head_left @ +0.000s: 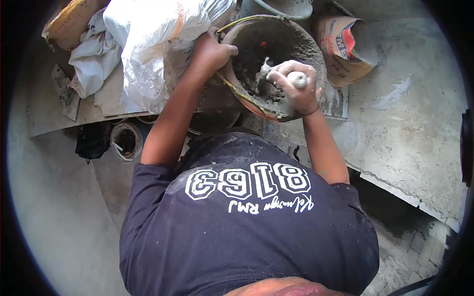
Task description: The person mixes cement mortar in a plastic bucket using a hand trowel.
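Observation:
A round bucket (296, 37) coated with grey residue stands tilted in front of me, with wet grey mortar (249, 49) inside. My left hand (213, 52) is closed on the bucket's left rim, its thumb over the edge. In my right hand (297, 89) is the handle of a mortar-covered trowel (263, 74); the handle's rounded end points up at me. The trowel's blade is down in the mortar and partly hidden by it. A small red bit (263, 44) lies in the mortar. Grey dust covers the fingers of my right hand.
White woven sacks (148, 39) lie left of the bucket. A torn paper cement bag (340, 54) stands to its right on a grey slab (400, 108). Behind the bucket is another pail (284, 7). Below the ledge sit a small white bucket (127, 140) and a black bag (92, 141).

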A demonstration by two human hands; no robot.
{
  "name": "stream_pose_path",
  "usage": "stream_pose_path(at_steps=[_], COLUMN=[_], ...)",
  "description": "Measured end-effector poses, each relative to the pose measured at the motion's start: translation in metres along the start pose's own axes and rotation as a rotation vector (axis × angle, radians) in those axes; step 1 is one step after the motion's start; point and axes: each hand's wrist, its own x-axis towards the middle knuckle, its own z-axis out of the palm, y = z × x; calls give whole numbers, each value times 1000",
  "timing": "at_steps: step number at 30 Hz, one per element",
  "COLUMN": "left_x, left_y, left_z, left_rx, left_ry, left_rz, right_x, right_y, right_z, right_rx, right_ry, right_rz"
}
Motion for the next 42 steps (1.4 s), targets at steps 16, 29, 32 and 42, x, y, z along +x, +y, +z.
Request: stream_pose_path(at_steps=[16, 29, 32, 42], left_x=[-20, -34, -35, -31], left_y=[54, 20, 39, 107], left_z=[-28, -33, -19, -13], left_rx=[109, -139, -183, 383], left_ry=[112, 199, 105, -31], left_rz=[398, 319, 381, 529], right_x=[21, -41, -37, 13], right_y=[28, -16, -23, -5], right_z=[32, -31, -44, 7], right_rx=[768, 713, 638, 772], right_ry=[315, 166, 252, 384], right_rz=[-206, 30, -171, -462])
